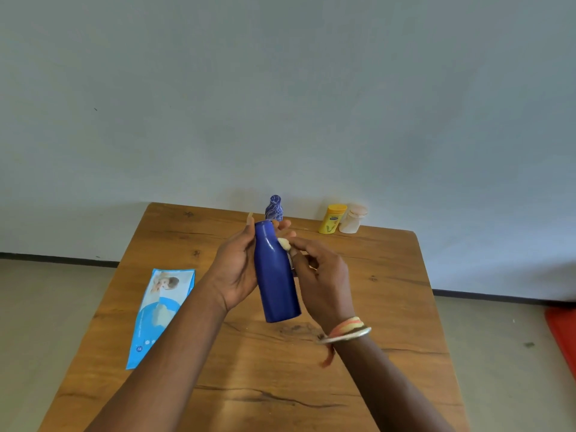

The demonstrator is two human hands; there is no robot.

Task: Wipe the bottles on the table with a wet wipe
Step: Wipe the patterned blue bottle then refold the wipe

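A plain blue bottle [276, 275] is held tilted above the middle of the wooden table [389, 307]. My left hand [237, 269] grips it from the left, fingers wrapped behind its upper part. My right hand [321, 275] pinches a small crumpled wet wipe [284, 243] and presses it against the bottle's right shoulder. Behind the bottle, a patterned blue bottle [274, 208] stands at the table's far edge. Farther right along that edge stand a yellow bottle [332, 218] and a pale white bottle [352, 219], side by side.
A light blue wet wipe packet [162, 310] lies flat on the left side of the table. A grey wall rises just behind the table. Something red [562, 335] lies on the floor at the right edge.
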